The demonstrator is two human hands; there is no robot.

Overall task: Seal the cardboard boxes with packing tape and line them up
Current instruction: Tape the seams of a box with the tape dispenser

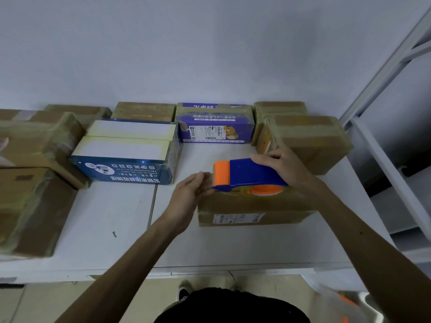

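Brown cardboard box (251,206) near the front edge of the bench (105,224), right of centre, with a white label (238,217) on its near side. Blue and orange tape dispenser (245,174) resting on the top of this box, orange end pointing left. Right hand (282,164) wrapped round the dispenser's blue body from the far side. Left hand (189,194) at the left end of the box, fingers curved toward the orange end; impossible to tell whether pinching tape or holding nothing.

Along the back edge, a row of taped boxes: plain brown box (144,111), purple printed box (214,127), and bulky brown box (307,141) at the back right corner. Blue box with white top (126,155) just in front of the row, left of centre. Large brown boxes (32,178) along the left edge.
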